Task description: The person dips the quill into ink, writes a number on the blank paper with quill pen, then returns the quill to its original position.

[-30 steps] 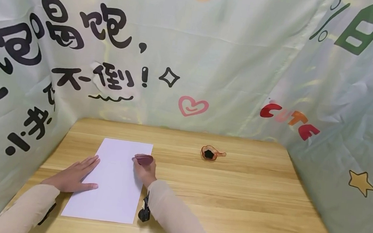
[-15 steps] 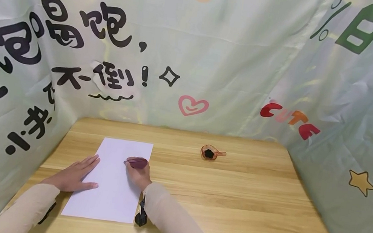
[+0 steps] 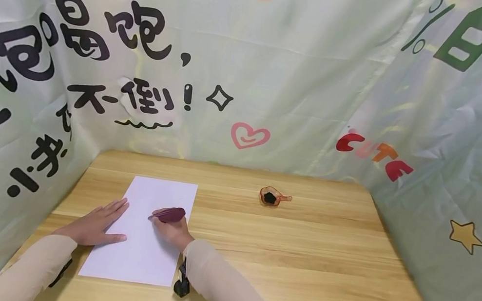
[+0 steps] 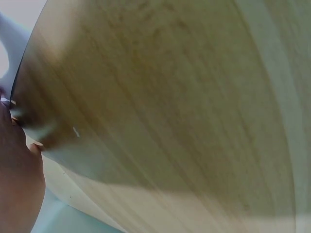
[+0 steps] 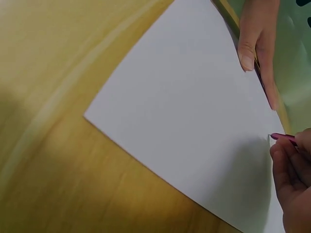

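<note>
On the wooden table (image 3: 283, 253), toward nine o'clock from its middle, a white sheet of paper (image 3: 143, 238) lies flat with its long edges running away from the person. The left hand (image 3: 94, 226) rests on the sheet's edge at nine o'clock, palm down, fingers straight and together, pressing the paper to the wood. The right hand (image 3: 172, 231) sits on the sheet's three o'clock side, its fingers curled around a dark red feather pen (image 3: 168, 214) whose plume lies nearly level above the knuckles; in the right wrist view the tip of the pen (image 5: 279, 137) meets the paper. Well apart, toward two o'clock from the sheet, a small amber dish of black ink (image 3: 272, 196) stands on the table.
</note>
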`<state>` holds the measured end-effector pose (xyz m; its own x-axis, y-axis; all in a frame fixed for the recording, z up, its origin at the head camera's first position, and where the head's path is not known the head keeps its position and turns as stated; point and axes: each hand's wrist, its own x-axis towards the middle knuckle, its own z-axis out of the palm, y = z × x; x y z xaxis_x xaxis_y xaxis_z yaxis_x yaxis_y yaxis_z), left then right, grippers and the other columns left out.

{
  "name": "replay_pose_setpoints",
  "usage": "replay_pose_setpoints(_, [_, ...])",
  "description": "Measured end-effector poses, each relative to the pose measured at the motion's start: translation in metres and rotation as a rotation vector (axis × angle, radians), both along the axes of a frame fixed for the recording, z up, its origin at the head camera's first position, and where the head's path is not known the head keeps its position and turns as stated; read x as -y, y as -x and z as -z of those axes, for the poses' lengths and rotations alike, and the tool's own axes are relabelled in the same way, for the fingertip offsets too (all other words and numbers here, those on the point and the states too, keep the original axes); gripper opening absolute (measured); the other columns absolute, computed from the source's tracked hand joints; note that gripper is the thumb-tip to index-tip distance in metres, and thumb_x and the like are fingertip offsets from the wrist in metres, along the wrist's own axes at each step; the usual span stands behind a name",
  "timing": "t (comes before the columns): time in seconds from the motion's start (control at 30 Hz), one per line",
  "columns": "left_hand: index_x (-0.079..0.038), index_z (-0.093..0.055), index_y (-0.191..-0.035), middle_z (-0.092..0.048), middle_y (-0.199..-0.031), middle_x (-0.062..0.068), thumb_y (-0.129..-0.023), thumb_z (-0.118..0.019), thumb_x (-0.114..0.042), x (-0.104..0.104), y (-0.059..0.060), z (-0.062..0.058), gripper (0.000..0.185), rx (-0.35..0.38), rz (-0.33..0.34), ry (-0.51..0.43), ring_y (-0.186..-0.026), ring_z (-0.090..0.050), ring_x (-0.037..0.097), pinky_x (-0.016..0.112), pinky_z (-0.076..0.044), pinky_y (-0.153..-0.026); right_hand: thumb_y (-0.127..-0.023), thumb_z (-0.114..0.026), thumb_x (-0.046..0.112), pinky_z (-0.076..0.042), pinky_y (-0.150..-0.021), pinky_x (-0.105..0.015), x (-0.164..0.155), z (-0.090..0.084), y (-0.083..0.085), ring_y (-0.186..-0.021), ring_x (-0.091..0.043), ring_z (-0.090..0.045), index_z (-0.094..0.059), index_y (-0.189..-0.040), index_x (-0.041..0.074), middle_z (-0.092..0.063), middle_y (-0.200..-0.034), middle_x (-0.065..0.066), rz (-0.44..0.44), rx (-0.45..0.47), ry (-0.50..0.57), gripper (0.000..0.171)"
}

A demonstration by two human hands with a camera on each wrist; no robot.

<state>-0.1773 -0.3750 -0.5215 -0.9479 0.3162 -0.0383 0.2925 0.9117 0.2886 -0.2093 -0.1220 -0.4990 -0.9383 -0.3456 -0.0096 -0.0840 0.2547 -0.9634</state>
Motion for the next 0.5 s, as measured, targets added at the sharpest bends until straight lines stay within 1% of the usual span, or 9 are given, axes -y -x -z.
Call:
replay_pose_setpoints(0.07, [-0.002, -0.027, -0.15, -0.022, -0.157, 0.02, -0.081, -0.058, -0.067, 0.001, 0.001, 0.001, 0.1, 0.012, -0.005, 0.003, -0.142, -0.019, 0.041, 0.065, -0.017, -0.109, -0.086, -0.067, 0.006, -0.047, -0.085, -0.015, 0.0, -0.001, -0.001, -0.092, -0.005, -0.066, -0.075, -0.095, 0.005, -0.074, -0.093, -0.001, -0.033, -0.007, -0.018, 0.012])
replay_pose_setpoints(0.2, [-0.003, -0.027, -0.15, -0.024, -0.155, 0.02, -0.083, -0.06, -0.063, 0.003, 0.001, 0.004, 0.096, -0.048, 0.027, -0.009, -0.142, -0.021, 0.04, 0.067, -0.02, -0.106, -0.087, -0.066, 0.006, -0.047, -0.084, -0.014, -0.002, -0.002, -0.004, -0.09, -0.002, -0.064, -0.075, -0.096, 0.006, -0.074, -0.093, 0.0, -0.097, 0.005, -0.038, 0.013])
replay_pose_setpoints(0.27, [-0.001, -0.029, -0.149, -0.027, -0.154, 0.022, -0.083, -0.062, -0.061, 0.003, 0.001, 0.003, 0.095, -0.074, 0.036, -0.011, -0.14, -0.024, 0.042, 0.068, -0.022, -0.104, -0.087, -0.066, 0.005, -0.047, -0.084, -0.013, -0.003, -0.003, -0.006, -0.089, -0.001, -0.064, -0.074, -0.097, 0.005, -0.074, -0.093, -0.001, -0.134, 0.012, -0.025, 0.013])
replay_pose_setpoints(0.33, [0.0, -0.029, -0.149, -0.026, -0.154, 0.023, -0.083, -0.061, -0.061, 0.001, 0.0, 0.0, 0.095, -0.05, 0.032, -0.002, -0.14, -0.024, 0.043, 0.068, -0.022, -0.105, -0.086, -0.067, 0.004, -0.046, -0.084, -0.012, -0.004, -0.003, -0.008, -0.089, 0.0, -0.064, -0.074, -0.098, 0.003, -0.074, -0.094, -0.003, -0.17, 0.01, -0.002, 0.014])
replay_pose_setpoints(0.5, [0.002, -0.029, -0.148, -0.024, -0.154, 0.023, -0.082, -0.061, -0.063, -0.002, 0.0, -0.006, 0.098, 0.018, 0.015, 0.028, -0.139, -0.023, 0.046, 0.067, -0.02, -0.107, -0.086, -0.068, 0.003, -0.046, -0.081, -0.011, -0.007, -0.003, -0.012, -0.085, 0.003, -0.063, -0.074, -0.096, 0.002, -0.074, -0.092, -0.003, -0.243, -0.024, -0.02, 0.013])
